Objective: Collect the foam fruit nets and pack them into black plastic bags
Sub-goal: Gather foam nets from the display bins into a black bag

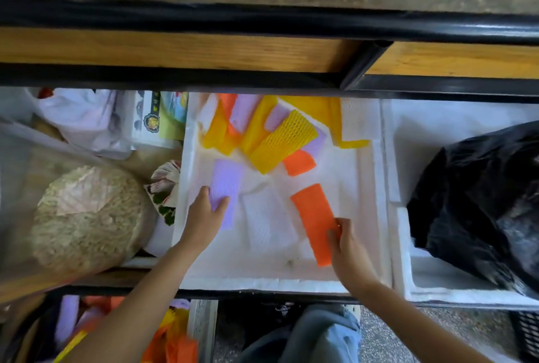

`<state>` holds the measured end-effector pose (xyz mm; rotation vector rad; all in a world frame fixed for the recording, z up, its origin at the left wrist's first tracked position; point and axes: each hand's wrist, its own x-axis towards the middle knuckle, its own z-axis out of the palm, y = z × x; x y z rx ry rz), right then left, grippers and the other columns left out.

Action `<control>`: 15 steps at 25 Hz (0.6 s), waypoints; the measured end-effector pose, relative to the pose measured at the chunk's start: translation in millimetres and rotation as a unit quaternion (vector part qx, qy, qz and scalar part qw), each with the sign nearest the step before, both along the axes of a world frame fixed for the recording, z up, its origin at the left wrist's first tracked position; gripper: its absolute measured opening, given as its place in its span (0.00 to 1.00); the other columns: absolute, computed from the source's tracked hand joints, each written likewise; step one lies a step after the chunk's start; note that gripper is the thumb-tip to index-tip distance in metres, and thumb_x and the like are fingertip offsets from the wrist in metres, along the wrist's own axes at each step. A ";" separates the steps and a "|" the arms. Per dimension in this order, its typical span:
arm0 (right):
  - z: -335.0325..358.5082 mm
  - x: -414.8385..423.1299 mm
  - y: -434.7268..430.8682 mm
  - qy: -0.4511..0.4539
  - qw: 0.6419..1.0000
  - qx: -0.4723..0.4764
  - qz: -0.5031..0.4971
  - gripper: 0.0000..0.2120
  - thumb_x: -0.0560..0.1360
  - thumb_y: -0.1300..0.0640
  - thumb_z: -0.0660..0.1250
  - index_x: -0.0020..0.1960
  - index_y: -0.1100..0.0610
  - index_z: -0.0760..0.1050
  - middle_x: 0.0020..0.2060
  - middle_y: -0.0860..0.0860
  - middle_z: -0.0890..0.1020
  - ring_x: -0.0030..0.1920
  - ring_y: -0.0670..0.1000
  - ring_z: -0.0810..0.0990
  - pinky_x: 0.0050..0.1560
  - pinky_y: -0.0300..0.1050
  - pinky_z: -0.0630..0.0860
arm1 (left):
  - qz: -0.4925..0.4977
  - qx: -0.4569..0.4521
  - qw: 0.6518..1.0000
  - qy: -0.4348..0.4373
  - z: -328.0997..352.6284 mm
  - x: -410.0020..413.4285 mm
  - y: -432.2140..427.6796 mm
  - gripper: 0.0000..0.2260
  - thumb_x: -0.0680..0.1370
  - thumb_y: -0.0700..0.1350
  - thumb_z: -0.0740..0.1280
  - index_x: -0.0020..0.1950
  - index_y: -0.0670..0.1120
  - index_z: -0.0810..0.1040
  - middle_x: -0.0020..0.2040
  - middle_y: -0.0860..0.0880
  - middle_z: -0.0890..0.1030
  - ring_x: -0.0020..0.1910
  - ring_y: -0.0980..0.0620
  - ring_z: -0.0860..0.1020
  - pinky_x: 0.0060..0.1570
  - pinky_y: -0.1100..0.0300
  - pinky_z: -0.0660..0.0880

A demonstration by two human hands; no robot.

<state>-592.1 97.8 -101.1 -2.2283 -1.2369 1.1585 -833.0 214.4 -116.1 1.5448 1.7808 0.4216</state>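
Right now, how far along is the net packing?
Done: some nets lie bunched below the foam box, lower left. In hand: the left hand grips a purple net, the right hand pinches an orange net. Left: the pile at the box's far end and a white net.

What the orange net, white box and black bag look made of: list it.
Orange net: apparently soft foam mesh, matte, with a faint lattice texture. White box: probably foam polystyrene, matte, grainy rim. Black bag: thin plastic film, glossy and crinkled.
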 end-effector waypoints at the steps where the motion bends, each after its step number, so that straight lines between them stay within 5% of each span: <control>1: -2.2 -11.1 -1.5 0.010 1.000 0.000 0.015 0.05 0.82 0.55 0.51 0.57 0.53 0.62 0.39 0.55 0.77 0.33 0.55 0.74 0.34 0.47 0.65 | 0.007 -0.010 1.000 -0.011 0.3 -2.7 -7.9 0.11 0.79 0.42 0.64 0.44 0.41 0.62 0.31 0.49 0.61 0.30 0.48 0.64 0.29 0.56 0.56; 8: -37.9 -65.3 48.7 -0.106 0.988 0.000 0.108 0.21 0.77 0.55 0.62 0.67 0.60 0.62 0.62 0.56 0.69 0.64 0.56 0.67 0.62 0.46 0.65 | 0.056 -0.057 0.995 -0.055 -2.6 -15.0 -35.0 0.11 0.77 0.39 0.66 0.45 0.41 0.62 0.34 0.51 0.61 0.32 0.55 0.63 0.28 0.65 0.59; 11: -38.6 -77.7 56.1 -0.045 0.994 -0.042 0.088 0.27 0.75 0.54 0.66 0.69 0.60 0.60 0.62 0.56 0.71 0.64 0.57 0.70 0.59 0.48 0.67 | 0.077 -0.070 0.992 -0.065 -4.3 -24.0 -41.4 0.11 0.76 0.38 0.66 0.46 0.41 0.63 0.35 0.51 0.64 0.34 0.53 0.65 0.30 0.62 0.59; 15: -19.8 -70.2 48.7 0.046 0.999 0.025 0.015 0.18 0.76 0.56 0.66 0.62 0.61 0.67 0.50 0.56 0.77 0.52 0.59 0.76 0.47 0.49 0.70 | 0.082 -0.102 0.988 -0.081 -5.9 -33.2 -49.2 0.12 0.76 0.39 0.67 0.44 0.41 0.63 0.36 0.49 0.63 0.33 0.53 0.64 0.32 0.60 0.59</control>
